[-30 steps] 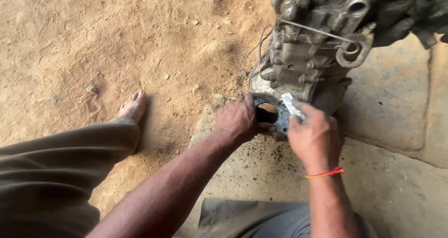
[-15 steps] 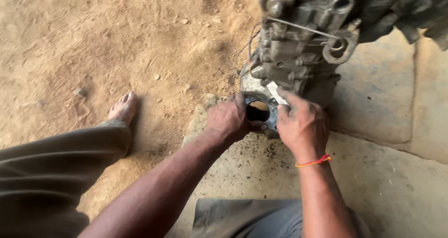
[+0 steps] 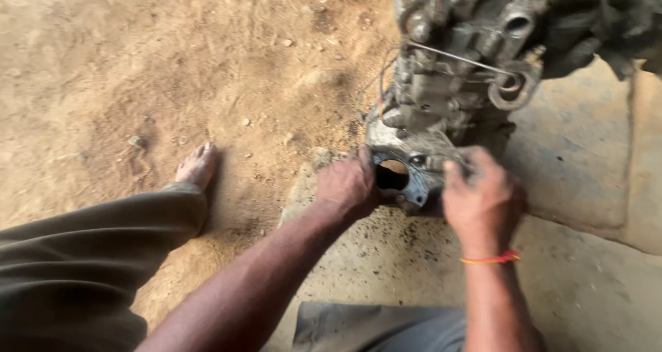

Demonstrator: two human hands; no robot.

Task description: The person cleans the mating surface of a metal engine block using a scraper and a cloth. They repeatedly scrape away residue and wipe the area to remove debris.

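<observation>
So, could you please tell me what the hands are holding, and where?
Both hands, left and right, grip the engine block's round flange, one on each side.

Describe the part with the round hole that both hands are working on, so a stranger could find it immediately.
Start at the big grimy metal engine block at top right and follow it down to its lowest end. There, between the left hand and right hand, sits a flat grey flange, alone in having a large dark round opening.

Your left hand (image 3: 350, 185) is curled with fingers bent, right hand (image 3: 483, 202) knuckles-up beside it, both arms stretched forward
</observation>
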